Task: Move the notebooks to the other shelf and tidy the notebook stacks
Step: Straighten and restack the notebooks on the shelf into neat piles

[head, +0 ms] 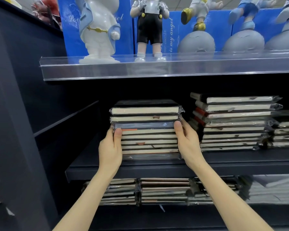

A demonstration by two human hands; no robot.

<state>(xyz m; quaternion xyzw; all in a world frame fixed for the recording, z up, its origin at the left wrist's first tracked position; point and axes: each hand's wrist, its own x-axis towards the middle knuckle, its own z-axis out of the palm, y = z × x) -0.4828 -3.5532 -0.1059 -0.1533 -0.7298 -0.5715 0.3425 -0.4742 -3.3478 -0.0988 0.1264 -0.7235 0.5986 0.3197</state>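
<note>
Right now, step in hand: you are squaring up the left notebook stack point(146, 130) on the middle shelf point(157, 169); this reads as tidying, not lifting.
Left hand point(110, 150): pressed flat against the stack's left side, thumb on the front edges, gripping the lower notebooks.
Right hand point(188, 142): mirrors it on the right side, thumb high at the blue-grey cover, clamping the same stack.
Where the stack sits: on the middle shelf, left of the taller right stack point(232, 122), apart from it.
How to do it well: squeeze evenly from both sides, then tap the front edges flush; the top two notebooks overhang your grip, so steady them.
Materials: shrink-wrapped notebooks, glossy and slippery, film crinkled at the corners; cream page edges, dark covers.
Shapes: flat rectangular slabs, varying thickness.
Nearby: lower-shelf stacks point(163, 190) below; glossy figurines point(98, 29) above behind a clear acrylic lip point(157, 70).
</note>
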